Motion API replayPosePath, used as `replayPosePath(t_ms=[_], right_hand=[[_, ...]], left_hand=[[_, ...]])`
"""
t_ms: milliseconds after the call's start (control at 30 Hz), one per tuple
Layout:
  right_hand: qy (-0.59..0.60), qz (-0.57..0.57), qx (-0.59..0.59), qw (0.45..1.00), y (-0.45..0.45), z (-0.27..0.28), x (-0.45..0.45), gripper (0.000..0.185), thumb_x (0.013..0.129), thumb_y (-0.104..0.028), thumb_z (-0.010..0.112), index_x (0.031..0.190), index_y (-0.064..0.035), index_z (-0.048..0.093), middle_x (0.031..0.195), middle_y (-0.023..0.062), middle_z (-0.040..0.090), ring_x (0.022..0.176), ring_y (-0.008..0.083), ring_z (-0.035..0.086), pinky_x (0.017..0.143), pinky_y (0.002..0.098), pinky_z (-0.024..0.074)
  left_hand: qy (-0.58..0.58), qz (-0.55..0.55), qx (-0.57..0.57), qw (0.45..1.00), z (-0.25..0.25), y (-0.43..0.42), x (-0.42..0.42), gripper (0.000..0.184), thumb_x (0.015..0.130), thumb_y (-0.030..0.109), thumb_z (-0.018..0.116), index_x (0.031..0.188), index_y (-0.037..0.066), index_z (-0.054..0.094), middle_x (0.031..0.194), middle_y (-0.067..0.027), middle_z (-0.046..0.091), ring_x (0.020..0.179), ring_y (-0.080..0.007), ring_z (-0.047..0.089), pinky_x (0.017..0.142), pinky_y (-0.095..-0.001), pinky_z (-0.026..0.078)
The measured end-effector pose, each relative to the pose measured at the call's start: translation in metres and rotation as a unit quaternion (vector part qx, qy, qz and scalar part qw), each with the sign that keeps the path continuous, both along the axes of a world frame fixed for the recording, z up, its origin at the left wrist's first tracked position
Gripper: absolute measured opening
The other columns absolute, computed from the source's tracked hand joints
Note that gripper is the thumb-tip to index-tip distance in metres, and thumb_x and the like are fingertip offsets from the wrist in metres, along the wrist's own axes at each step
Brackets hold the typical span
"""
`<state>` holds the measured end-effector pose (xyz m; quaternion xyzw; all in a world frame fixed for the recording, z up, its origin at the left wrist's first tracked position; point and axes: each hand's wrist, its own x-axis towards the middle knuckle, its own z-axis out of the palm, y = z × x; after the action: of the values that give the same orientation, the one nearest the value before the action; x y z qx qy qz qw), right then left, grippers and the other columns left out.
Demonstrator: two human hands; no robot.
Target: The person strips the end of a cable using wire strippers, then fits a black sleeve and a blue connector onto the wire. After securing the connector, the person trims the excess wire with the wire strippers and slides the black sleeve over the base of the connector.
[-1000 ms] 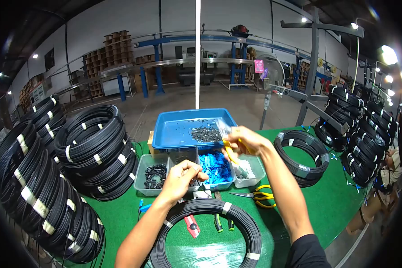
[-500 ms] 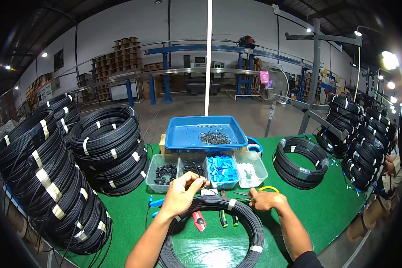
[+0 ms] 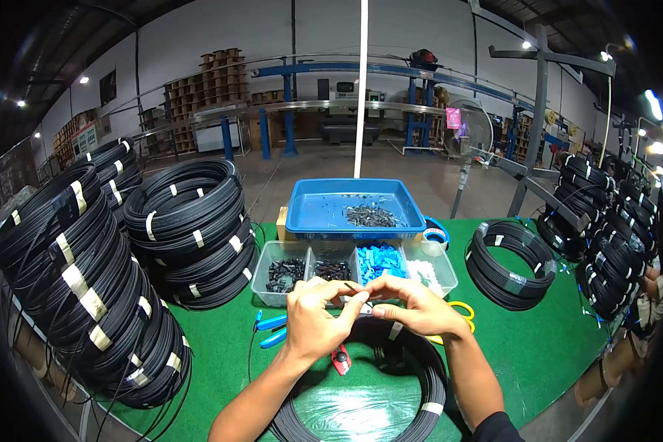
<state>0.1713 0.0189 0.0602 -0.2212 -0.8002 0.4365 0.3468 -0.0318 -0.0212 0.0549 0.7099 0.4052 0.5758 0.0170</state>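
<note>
Over the front of the black cable coil (image 3: 436,368), my left hand (image 3: 313,313) pinches a thin black cable (image 3: 353,288) between thumb and fingers. Its fingertips meet those of my right hand (image 3: 416,306), which is closed at the cable's end. The very tip is mostly hidden by the fingers. Scissors with yellow handles (image 3: 464,315) lie on the mat beside my right wrist. A blue-handled tool (image 3: 272,331) rests left of my left hand. A red tool (image 3: 341,359) sits inside the coil, partly covered by my left arm.
Beyond the hands stands a clear divided box (image 3: 269,297) with black parts, blue connectors (image 3: 380,264) and white pieces (image 3: 423,276). Behind it is a blue tray (image 3: 309,226) of dark clippings. Tall cable coil stacks (image 3: 88,295) crowd the left; another coil (image 3: 508,283) lies right.
My right hand has let go of the scissors and moved left to meet my left hand at the cable. The view has shifted slightly.
</note>
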Motion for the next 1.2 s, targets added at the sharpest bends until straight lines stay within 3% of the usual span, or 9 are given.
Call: replayPosePath(t_ms=[100, 233, 433, 567, 700, 833, 1033, 1100, 1200], right_hand=[[0.025, 0.01, -0.043, 0.999, 0.009, -0.007, 0.0, 0.018, 0.094, -0.012, 0.067, 0.109, -0.001, 0.065, 0.099, 0.0053, 0.069, 0.096, 0.0133, 0.065, 0.089, 0.031, 0.0518], [0.079, -0.034, -0.08, 0.993, 0.008, -0.015, -0.005, 0.013, 0.091, -0.012, 0.072, 0.093, -0.0001, 0.069, 0.084, 0.0014, 0.068, 0.08, 0.0093, 0.062, 0.074, 0.027, 0.05], [0.077, -0.008, -0.129, 0.989, 0.01, -0.005, 0.015, 0.012, 0.091, -0.011, 0.071, 0.087, -0.0003, 0.068, 0.082, 0.0035, 0.067, 0.073, 0.0117, 0.061, 0.071, 0.0292, 0.0509], [0.092, 0.014, -0.134, 0.987, 0.021, -0.007, 0.03, 0.012, 0.09, -0.01, 0.072, 0.09, 0.0015, 0.068, 0.085, 0.0073, 0.068, 0.075, 0.015, 0.064, 0.072, 0.0298, 0.0521], [0.099, 0.025, -0.154, 0.983, 0.018, -0.009, 0.028, 0.011, 0.089, -0.01, 0.073, 0.092, 0.0003, 0.069, 0.085, 0.0072, 0.069, 0.077, 0.0152, 0.065, 0.074, 0.0299, 0.0524], [0.062, -0.011, -0.137, 0.989, 0.009, -0.009, 0.023, 0.012, 0.089, -0.01, 0.072, 0.086, 0.0009, 0.069, 0.08, 0.0029, 0.067, 0.075, 0.0112, 0.061, 0.072, 0.0286, 0.0508], [0.066, 0.007, -0.131, 0.989, 0.014, -0.011, 0.028, 0.011, 0.09, -0.01, 0.072, 0.086, 0.0003, 0.069, 0.081, 0.0029, 0.067, 0.075, 0.0114, 0.061, 0.071, 0.0291, 0.051], [0.06, 0.003, -0.133, 0.989, 0.014, -0.008, 0.029, 0.012, 0.09, -0.01, 0.072, 0.086, 0.0003, 0.069, 0.081, 0.0029, 0.067, 0.075, 0.0114, 0.061, 0.071, 0.0292, 0.051], [0.057, -0.001, -0.127, 0.99, 0.013, -0.009, 0.028, 0.012, 0.09, -0.011, 0.072, 0.087, 0.0002, 0.069, 0.082, 0.0028, 0.067, 0.075, 0.0113, 0.061, 0.072, 0.0291, 0.0509]], left_hand=[[0.035, 0.007, -0.018, 0.999, 0.005, -0.006, -0.001, 0.012, 0.078, 0.011, 0.082, 0.087, 0.004, 0.078, 0.079, -0.0076, 0.074, 0.066, -0.0121, 0.065, 0.065, -0.0265, 0.05], [-0.096, -0.074, -0.122, 0.985, 0.004, -0.006, 0.0, 0.015, 0.079, 0.009, 0.083, 0.09, 0.001, 0.076, 0.081, -0.0064, 0.075, 0.073, -0.0111, 0.069, 0.069, -0.0251, 0.053], [-0.254, -0.104, -0.072, 0.959, 0.033, -0.018, -0.026, 0.044, 0.079, -0.003, 0.078, 0.118, -0.005, 0.059, 0.083, -0.0119, 0.075, 0.076, -0.0126, 0.071, 0.074, -0.0252, 0.055], [-0.268, -0.085, -0.03, 0.959, 0.043, -0.02, -0.048, 0.054, 0.075, 0.0, 0.081, 0.123, -0.003, 0.056, 0.084, -0.0114, 0.075, 0.077, -0.0109, 0.069, 0.078, -0.0252, 0.053], [-0.082, -0.129, -0.08, 0.985, 0.04, -0.021, -0.036, 0.07, 0.07, 0.003, 0.085, 0.132, 0.001, 0.052, 0.092, -0.0093, 0.076, 0.084, -0.0119, 0.069, 0.078, -0.0259, 0.049], [-0.108, -0.126, -0.178, 0.97, 0.031, -0.026, -0.007, 0.071, 0.071, 0.002, 0.085, 0.134, 0.0, 0.052, 0.086, -0.0097, 0.076, 0.079, -0.0101, 0.069, 0.075, -0.0246, 0.049], [-0.177, -0.117, -0.133, 0.968, 0.042, -0.029, -0.025, 0.054, 0.078, 0.0, 0.08, 0.126, -0.003, 0.056, 0.078, -0.0078, 0.075, 0.071, -0.0076, 0.068, 0.065, -0.0205, 0.051], [-0.248, -0.138, -0.087, 0.955, 0.045, -0.029, -0.035, 0.063, 0.076, -0.002, 0.08, 0.132, -0.004, 0.051, 0.082, -0.0111, 0.075, 0.074, -0.0122, 0.07, 0.074, -0.0249, 0.055], [-0.181, -0.129, -0.119, 0.968, 0.042, -0.024, -0.037, 0.071, 0.072, 0.002, 0.084, 0.134, -0.001, 0.05, 0.086, -0.0109, 0.075, 0.079, -0.0122, 0.07, 0.077, -0.0261, 0.054]])
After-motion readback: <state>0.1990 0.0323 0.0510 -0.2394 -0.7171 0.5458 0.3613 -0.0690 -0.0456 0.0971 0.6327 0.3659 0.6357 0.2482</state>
